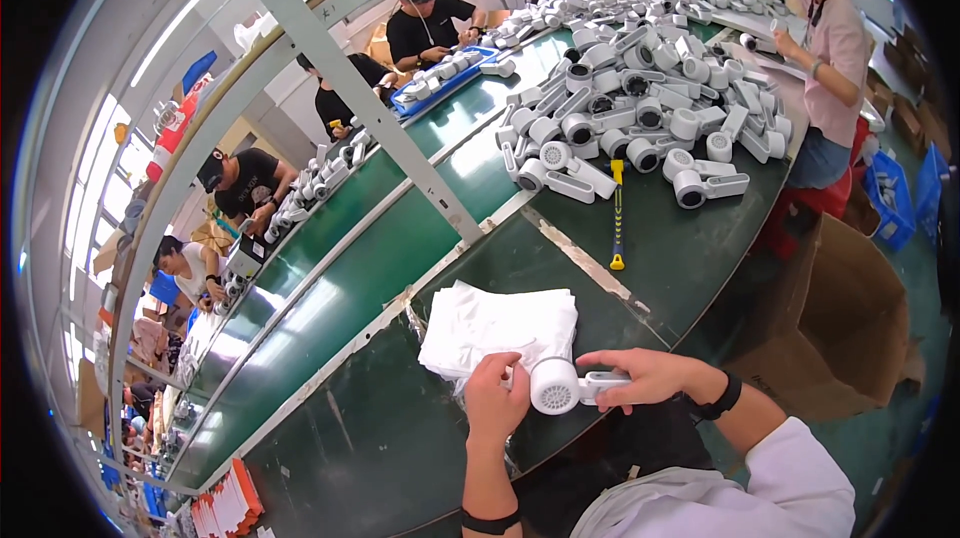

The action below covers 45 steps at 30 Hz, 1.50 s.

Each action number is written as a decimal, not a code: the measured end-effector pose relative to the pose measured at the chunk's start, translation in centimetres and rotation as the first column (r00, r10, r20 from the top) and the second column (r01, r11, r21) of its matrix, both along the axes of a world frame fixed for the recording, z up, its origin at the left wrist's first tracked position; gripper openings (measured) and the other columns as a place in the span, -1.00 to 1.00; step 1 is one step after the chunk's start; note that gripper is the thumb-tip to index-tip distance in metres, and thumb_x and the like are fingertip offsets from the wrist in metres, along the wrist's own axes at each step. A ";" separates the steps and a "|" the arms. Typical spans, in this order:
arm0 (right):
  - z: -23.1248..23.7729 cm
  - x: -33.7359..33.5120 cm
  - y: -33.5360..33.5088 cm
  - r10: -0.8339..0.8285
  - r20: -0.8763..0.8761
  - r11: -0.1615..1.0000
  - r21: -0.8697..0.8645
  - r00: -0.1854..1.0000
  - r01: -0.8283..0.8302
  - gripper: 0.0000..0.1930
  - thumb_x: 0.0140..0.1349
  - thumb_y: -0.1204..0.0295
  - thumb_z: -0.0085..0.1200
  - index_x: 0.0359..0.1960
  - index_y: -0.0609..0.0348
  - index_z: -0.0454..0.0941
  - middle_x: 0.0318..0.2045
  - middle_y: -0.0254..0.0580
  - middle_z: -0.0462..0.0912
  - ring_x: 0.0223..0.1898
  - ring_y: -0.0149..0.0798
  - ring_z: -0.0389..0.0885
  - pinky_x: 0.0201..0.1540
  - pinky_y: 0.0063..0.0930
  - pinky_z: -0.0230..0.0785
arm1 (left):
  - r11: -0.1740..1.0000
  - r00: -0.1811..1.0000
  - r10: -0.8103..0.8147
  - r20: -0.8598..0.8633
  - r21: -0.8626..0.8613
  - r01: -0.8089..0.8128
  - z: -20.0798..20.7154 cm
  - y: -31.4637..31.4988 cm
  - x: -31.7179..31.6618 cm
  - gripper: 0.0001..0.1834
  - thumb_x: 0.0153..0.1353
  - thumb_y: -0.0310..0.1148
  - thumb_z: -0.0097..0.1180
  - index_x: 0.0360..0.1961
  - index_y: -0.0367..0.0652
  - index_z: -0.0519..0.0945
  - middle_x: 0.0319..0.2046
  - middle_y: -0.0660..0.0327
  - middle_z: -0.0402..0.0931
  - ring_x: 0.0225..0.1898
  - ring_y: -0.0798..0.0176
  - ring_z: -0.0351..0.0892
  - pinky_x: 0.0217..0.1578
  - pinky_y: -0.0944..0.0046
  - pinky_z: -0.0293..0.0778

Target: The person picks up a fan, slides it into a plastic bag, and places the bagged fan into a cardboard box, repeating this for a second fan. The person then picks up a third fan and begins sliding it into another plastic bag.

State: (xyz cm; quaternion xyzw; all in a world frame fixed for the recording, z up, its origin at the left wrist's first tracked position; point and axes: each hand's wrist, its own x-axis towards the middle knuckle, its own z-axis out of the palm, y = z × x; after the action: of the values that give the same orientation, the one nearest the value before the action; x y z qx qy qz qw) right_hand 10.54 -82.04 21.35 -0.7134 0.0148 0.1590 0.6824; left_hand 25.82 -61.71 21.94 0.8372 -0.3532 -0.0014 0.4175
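Observation:
A white handheld fan [554,387] with a round vented head is held between my two hands, just above the near edge of the table. My right hand [650,378] has its fingers closed around the grey-and-white handle. On the other side, my left hand [494,400] is curled against the fan's head, its fingertips partly hidden. Just beyond the fan lies a stack of thin white plastic bags or sheets [500,326]. Farther off on the green tabletop is a yellow-and-dark-blue tool [617,218] with a T-shaped head.
A large heap of similar white fans [650,88] covers the table's far part. An open cardboard box [840,328] stands at the right. Orange-and-white flat packages [228,503] sit at lower left. A metal post [350,88] rises beside the green conveyor [370,228]. Several people work along it.

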 end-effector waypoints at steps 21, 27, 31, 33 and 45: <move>3.6 3.9 -1.2 0.232 -0.160 0.914 -0.302 0.959 -0.272 -0.06 0.29 0.19 0.05 0.49 -0.04 -0.41 -0.34 -0.18 0.66 -0.60 -0.36 0.57 -0.43 -0.46 0.49 | 0.986 0.990 -0.141 0.008 -0.086 0.141 1.1 3.5 -3.0 -0.55 -0.07 -0.77 0.09 -0.09 -0.21 0.57 -0.16 0.10 0.57 -0.36 0.20 0.57 -0.28 0.30 0.52; 2.8 4.3 -1.1 0.327 -0.171 0.900 -0.246 0.929 -0.361 -0.22 0.30 0.18 0.03 0.49 -0.29 -0.12 -0.40 -0.26 0.62 -0.60 -0.37 0.55 -0.43 -0.48 0.49 | 0.981 0.986 -0.163 0.027 -0.100 0.164 1.6 4.1 -3.4 -0.56 -0.07 -0.76 0.08 -0.10 -0.23 0.57 -0.15 0.10 0.57 -0.35 0.19 0.57 -0.29 0.30 0.52; 3.5 3.5 -0.2 0.159 -0.130 0.944 -0.270 0.979 -0.189 -0.35 0.30 0.16 0.02 0.43 -0.39 0.12 -0.41 -0.31 0.62 -0.63 -0.39 0.53 -0.41 -0.49 0.49 | 0.986 0.992 -0.108 0.068 -0.120 0.116 1.2 4.6 -3.3 -0.55 -0.08 -0.75 0.06 -0.10 -0.22 0.57 -0.16 0.10 0.56 -0.37 0.20 0.55 -0.31 0.31 0.51; 3.5 2.9 0.1 0.099 -0.100 0.958 -0.261 0.990 -0.122 -0.35 0.30 0.15 0.03 0.43 -0.39 0.12 -0.42 -0.28 0.62 -0.62 -0.37 0.54 -0.39 -0.48 0.50 | 0.985 0.995 -0.087 0.055 -0.143 0.094 1.0 4.6 -3.4 -0.56 -0.08 -0.75 0.05 -0.10 -0.23 0.57 -0.16 0.10 0.56 -0.38 0.22 0.55 -0.32 0.32 0.50; 3.0 1.0 3.1 -0.120 0.102 0.835 -0.528 0.988 0.156 -0.35 0.28 0.05 0.01 0.41 -0.36 0.15 -0.49 0.01 0.64 -0.49 0.00 0.65 -0.27 -0.23 0.50 | 0.954 0.987 0.093 0.128 -0.297 -0.051 0.0 1.6 -4.7 -0.83 0.10 -0.63 0.21 -0.25 -0.28 0.60 -0.33 0.10 0.57 -0.38 0.20 0.58 -0.34 0.32 0.50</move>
State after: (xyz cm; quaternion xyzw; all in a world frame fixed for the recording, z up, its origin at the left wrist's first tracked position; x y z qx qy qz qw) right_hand 11.52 -78.95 24.32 -0.8768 0.0875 0.0759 0.4668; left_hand 21.11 -60.15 21.89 0.7766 -0.3474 0.1251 0.5105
